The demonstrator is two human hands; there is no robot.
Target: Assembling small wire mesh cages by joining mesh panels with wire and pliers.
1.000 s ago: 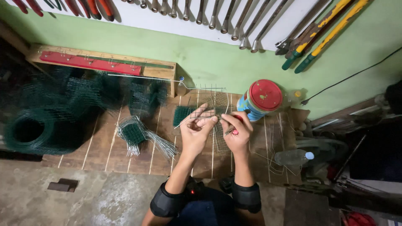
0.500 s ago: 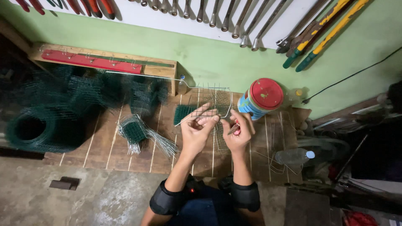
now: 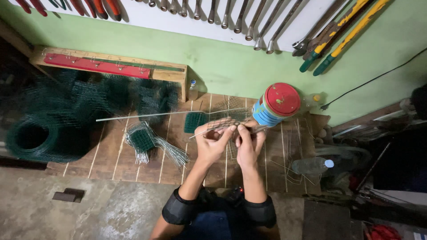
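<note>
Your left hand and right hand sit side by side just above the middle of the wooden board floor, knuckles almost touching. Both are curled closed around a small piece of wire mesh that sticks out at the 12 o'clock side of your fingers. The left thumb and fingers pinch its left edge, and a thin bare wire juts out from that grip toward 9 o'clock. The right hand's fingertips are pressed together on the mesh's right edge; whether they also hold a small tool I cannot tell.

At 1 o'clock from your hands, just beside the right one, stands a blue can with a red lid. At 11 o'clock a small green mesh square lies flat on the boards. A long straight rod runs off toward 9 o'clock, ending over the dark mesh heaps. At 9 o'clock, near the left hand, lies a bundle of cut wire pieces. Farther out at 9 o'clock rests a roll of green wire mesh.

At 3 o'clock, near your right hand, a clear plastic bottle with a blue cap lies on its side. Along the green wall at 12 o'clock hang wrenches, and at 1 o'clock long-handled cutters with yellow and green grips.
</note>
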